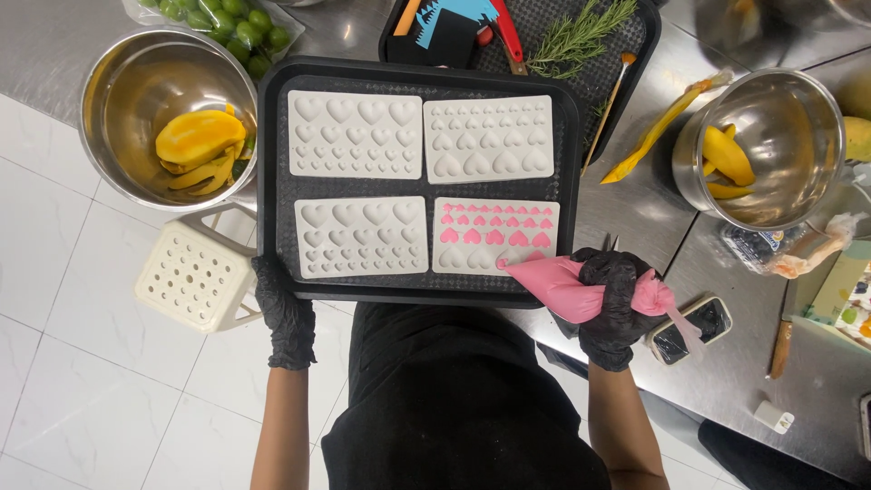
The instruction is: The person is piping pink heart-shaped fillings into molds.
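Pink piping bag (567, 286) in right hand (615, 304), black tray (272, 181), steel counter (635, 200), white tiles (54, 272)

I see four heart moulds (425, 184) lying two by two on the tray (272, 181). Left of the tray stands a bowl (118, 73) with mango pieces (198, 145) inside, and right of it another bowl (771, 118). Behind it lies a second tray (635, 45).

Four white heart-shaped silicone moulds (355, 134) on one black tray (272, 181); two steel bowls (118, 91) of mango pieces; one pink piping bag (562, 286); two black-gloved hands (287, 318).
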